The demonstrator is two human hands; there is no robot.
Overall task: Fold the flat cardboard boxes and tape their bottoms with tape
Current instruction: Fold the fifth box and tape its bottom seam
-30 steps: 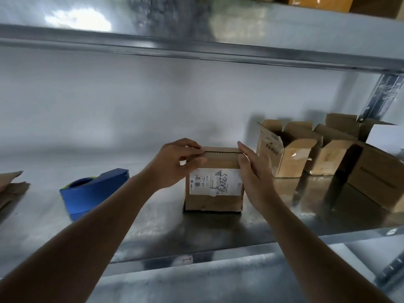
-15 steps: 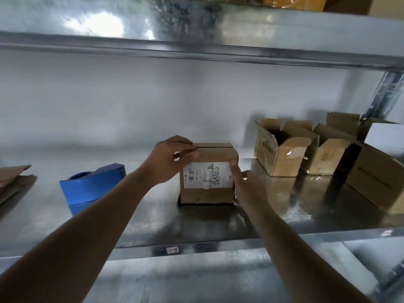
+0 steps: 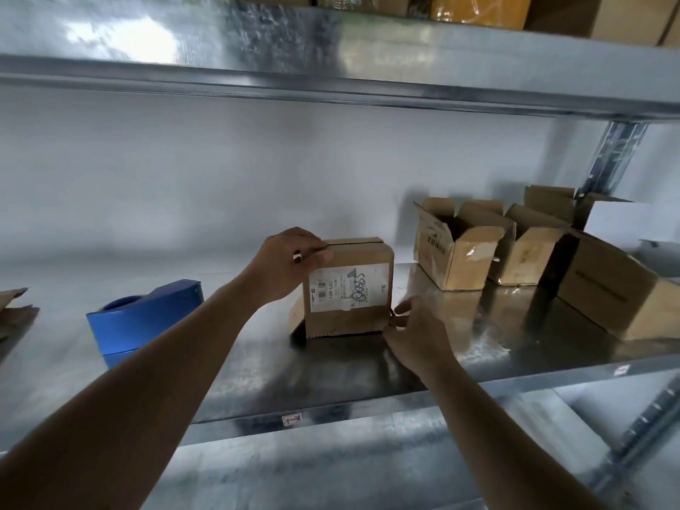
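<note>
The cardboard box [image 3: 349, 288] stands on the metal shelf [image 3: 368, 369], its white label [image 3: 349, 287] facing me, between the blue tape dispenser [image 3: 147, 320] to its left and three open boxes [image 3: 460, 248] well to its right. My left hand [image 3: 290, 265] grips the box's top left corner, fingers curled over the upper edge. My right hand [image 3: 415, 334] is at the lower right corner, fingertips pinched together there; I cannot tell what they hold.
</note>
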